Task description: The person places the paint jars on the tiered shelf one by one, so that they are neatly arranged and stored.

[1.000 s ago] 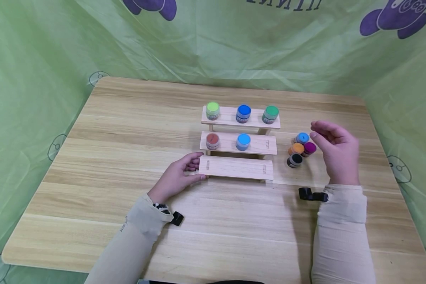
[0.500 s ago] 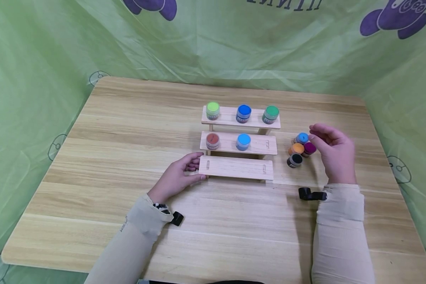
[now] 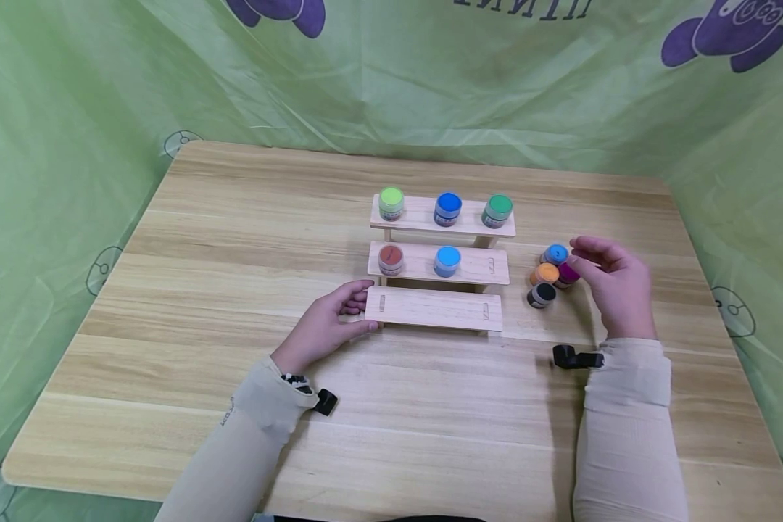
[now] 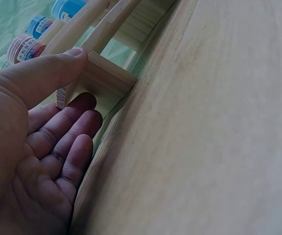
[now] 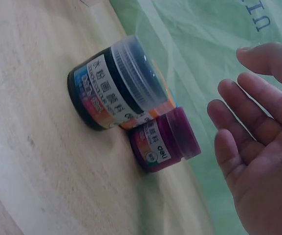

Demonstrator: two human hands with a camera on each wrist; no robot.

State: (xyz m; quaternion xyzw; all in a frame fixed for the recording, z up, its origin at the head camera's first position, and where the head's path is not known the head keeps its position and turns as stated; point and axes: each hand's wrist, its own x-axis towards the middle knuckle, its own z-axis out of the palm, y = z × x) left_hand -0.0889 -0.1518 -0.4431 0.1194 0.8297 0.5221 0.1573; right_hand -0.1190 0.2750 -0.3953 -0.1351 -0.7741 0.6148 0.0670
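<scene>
At its left end, the lowest step of a three-tier wooden display stand (image 3: pixel 433 309) sits between the thumb and forefinger of my left hand (image 3: pixel 331 322). In the left wrist view the thumb (image 4: pixel 57 73) lies along the step's edge, the other fingers loosely bent below. My right hand (image 3: pixel 616 290) hovers beside a cluster of paint jars, fingers relaxed and holding nothing. Closest to it is the purple jar (image 3: pixel 566 274), partly covered by the thumb. Around that jar stand a blue jar (image 3: pixel 554 254), an orange jar (image 3: pixel 544 273) and a black jar with a clear lid (image 5: pixel 116 83).
On the top tier stand a light green jar (image 3: pixel 391 204), a dark blue jar (image 3: pixel 447 209) and a green jar (image 3: pixel 497 210). The middle tier bears a brown jar (image 3: pixel 391 259) and a light blue jar (image 3: pixel 446 261). Green curtain (image 3: pixel 391 87) hangs behind the table (image 3: pixel 267 239).
My right hand has come slightly left and lower, nearer the purple jar, its thumb now overlapping it. The left hand, the stand and the jars have stayed in place.
</scene>
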